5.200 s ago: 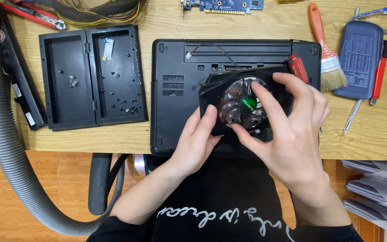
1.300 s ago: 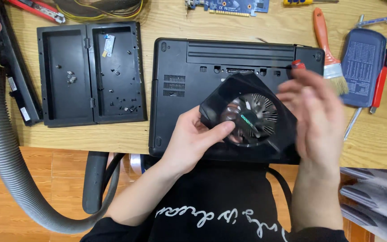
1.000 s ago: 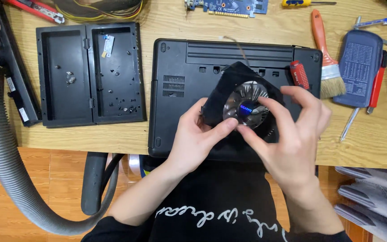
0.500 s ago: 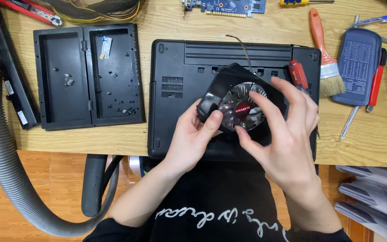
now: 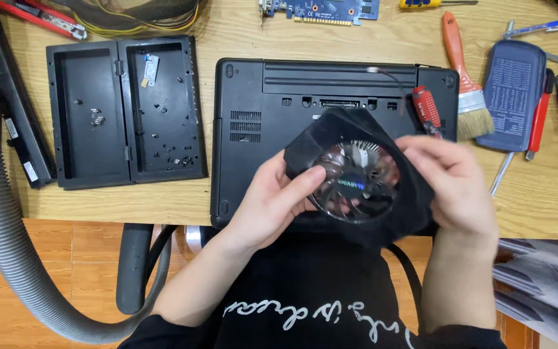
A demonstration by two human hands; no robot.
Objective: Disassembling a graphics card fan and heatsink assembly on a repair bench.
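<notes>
Head view: a black shrouded cooling fan (image 5: 356,184) with translucent blades and a finned metal core is held above the near half of an overturned black laptop (image 5: 272,110), which lies on a wooden table (image 5: 240,32). The fan's left edge is gripped by the left hand (image 5: 272,203), fingers curled behind the shroud and thumb laid across its front rim. The right edge is met by the right hand (image 5: 456,187), which is blurred; its fingers appear loosely bent around the shroud, but whether it is clasped cannot be told. A red-handled screwdriver (image 5: 426,110) rests on the laptop's far right corner. Left of the laptop, an open black case (image 5: 127,110) holding small screws is seen, with a grey corrugated hose (image 5: 1,213) curving past the table's edge. To the right are laid an orange-handled brush (image 5: 463,77) and a blue pouch (image 5: 511,94); a blue circuit card (image 5: 321,10) lies at the far edge
</notes>
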